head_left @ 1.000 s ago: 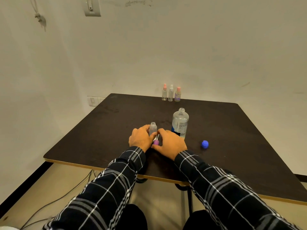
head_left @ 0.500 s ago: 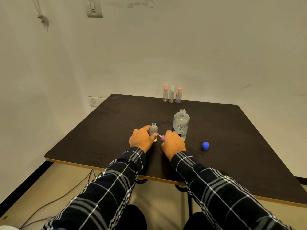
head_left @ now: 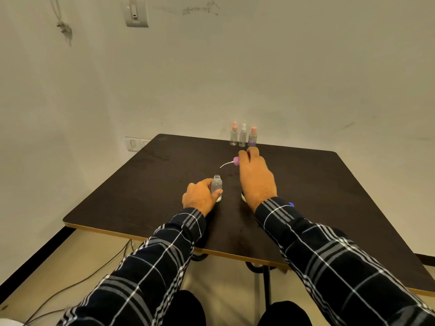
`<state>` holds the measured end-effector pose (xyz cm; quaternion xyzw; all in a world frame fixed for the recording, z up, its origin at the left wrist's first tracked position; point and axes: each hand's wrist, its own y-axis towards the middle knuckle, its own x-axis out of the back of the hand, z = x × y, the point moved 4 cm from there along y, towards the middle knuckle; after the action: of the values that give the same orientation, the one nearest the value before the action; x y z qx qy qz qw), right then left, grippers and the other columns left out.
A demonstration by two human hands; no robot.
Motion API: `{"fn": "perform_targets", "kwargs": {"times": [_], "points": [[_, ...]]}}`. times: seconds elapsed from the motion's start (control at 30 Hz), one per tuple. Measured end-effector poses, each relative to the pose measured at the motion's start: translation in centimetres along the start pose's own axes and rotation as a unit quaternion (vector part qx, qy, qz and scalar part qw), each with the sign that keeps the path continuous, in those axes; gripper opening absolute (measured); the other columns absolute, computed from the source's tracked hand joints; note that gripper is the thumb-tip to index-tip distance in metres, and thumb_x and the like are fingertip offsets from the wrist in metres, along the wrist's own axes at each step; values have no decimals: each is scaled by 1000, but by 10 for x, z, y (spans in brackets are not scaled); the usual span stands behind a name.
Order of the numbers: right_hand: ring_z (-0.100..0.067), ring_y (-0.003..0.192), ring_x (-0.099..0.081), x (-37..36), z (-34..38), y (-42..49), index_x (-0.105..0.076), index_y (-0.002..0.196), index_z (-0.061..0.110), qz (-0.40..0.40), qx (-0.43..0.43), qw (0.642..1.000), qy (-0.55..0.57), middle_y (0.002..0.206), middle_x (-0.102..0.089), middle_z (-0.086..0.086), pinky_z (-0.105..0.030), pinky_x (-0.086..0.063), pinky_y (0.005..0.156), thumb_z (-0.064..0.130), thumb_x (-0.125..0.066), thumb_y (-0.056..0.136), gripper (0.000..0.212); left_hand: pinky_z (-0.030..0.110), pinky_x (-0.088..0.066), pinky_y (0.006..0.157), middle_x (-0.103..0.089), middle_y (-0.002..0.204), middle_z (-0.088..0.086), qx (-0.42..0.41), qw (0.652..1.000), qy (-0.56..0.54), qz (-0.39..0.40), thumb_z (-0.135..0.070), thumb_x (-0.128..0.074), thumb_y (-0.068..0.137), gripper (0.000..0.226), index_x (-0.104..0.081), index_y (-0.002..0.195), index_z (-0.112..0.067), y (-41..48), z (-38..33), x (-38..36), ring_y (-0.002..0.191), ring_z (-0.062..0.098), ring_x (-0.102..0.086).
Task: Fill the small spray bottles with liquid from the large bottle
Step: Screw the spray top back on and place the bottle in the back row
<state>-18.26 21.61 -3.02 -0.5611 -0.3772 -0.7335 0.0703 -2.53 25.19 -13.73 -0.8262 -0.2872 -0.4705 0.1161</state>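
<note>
Near the front-centre of the desk (head_left: 329,196) | my left hand (head_left: 200,198) wraps the small bottle (head_left: 216,185), upright, neck uncapped | my right hand (head_left: 256,180) pinches the pink spray head (head_left: 236,160), dip tube (head_left: 226,164) pointing left | large bottle (head_left: 243,196) mostly hidden behind that hand | note: I should park the head clear of the pour path and brace the small bottle low before tipping.

The table (head_left: 153,191) top is dark, matt and faintly smudged, its edge pale bare wood. The small spray bottle (head_left: 216,185) is clear, glossy plastic; the spray cap (head_left: 235,160) is pink plastic. The sleeves (head_left: 162,255) are checked cloth.
</note>
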Motion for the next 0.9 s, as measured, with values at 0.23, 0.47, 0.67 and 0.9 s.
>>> {"fn": "perform_targets", "kwargs": {"times": [0.23,0.47,0.67,0.9], "points": [[-28,116,-53,-5,-8,1,-47,136,14,30,51,998,23,141,-39,-10,-40,-55,88,6,-71,86,57,43,-54,91,-61,126,3,3,1000,-2,9,-58,-58,93,57,-46,143,-35,-1,-1,0,114,22,-57],[-28,119,-51,-21,5,3,-48,137,14,43,128,991,8,138,-41,-11,-39,-52,94,9,-68,89,52,45,-53,93,-61,124,3,2,1000,-8,5,-56,-58,93,55,-47,142,-35,-4,-2,1,113,21,-56],[-27,119,-53,-40,17,17,-55,131,16,108,97,987,70,136,-44,-10,-37,-48,103,8,-67,89,44,43,-52,93,-61,121,3,0,1000,-10,6,-55,-59,93,50,-49,139,-37,-5,-3,3,110,21,-56],[-22,112,-59,-57,24,29,-61,122,13,151,-1,957,248,121,-58,-6,-23,-49,91,2,-61,93,31,46,-54,93,-61,121,4,8,1000,-11,9,-53,-59,94,47,-51,137,-36,-4,-2,2,107,22,-60]]}}
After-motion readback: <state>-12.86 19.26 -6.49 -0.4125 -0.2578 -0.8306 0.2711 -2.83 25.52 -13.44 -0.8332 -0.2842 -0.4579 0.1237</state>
